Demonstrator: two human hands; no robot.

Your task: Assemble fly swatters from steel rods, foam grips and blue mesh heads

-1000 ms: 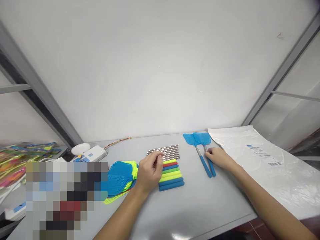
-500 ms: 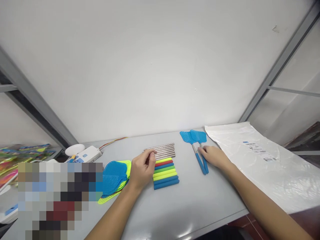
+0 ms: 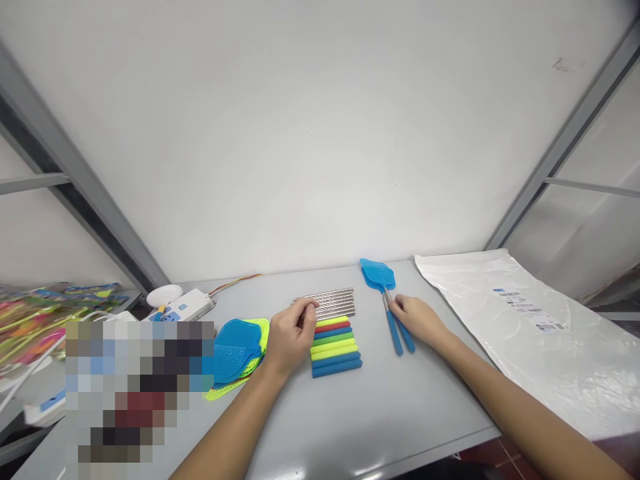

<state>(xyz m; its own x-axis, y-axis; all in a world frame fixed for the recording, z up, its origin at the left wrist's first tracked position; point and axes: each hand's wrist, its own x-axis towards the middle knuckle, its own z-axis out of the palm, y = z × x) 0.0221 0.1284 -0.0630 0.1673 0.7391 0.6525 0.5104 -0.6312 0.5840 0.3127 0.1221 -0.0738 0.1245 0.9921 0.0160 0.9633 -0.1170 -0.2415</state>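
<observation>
My right hand point(image 3: 419, 317) has its fingers pinched on the metal shaft of a blue fly swatter, the right one of two lying on the table. Their perforated heads overlap, and the left swatter's blue handle point(image 3: 395, 333) angles away from the held one. My left hand point(image 3: 293, 335) is curled closed beside a row of silver metal rods point(image 3: 336, 303). What its fingers hold, if anything, is hidden. Close by lie foam-like handle tubes point(image 3: 336, 347) in blue, yellow, green and red. Left of that hand, loose swatter heads point(image 3: 237, 347) form a pile, a blue one on top.
A white plastic mailer point(image 3: 500, 327) with a label covers the right side of the grey table point(image 3: 320, 427). A white power strip point(image 3: 187, 307) and a round white object point(image 3: 165, 295) stand at the back left. Colourful packaged items point(image 3: 60, 307) lie further left. A wall rises behind.
My right hand has shifted the right swatter leftward, so its head now overlaps the other one. The handles spread apart more at the bottom. My left hand stays curled by the rods.
</observation>
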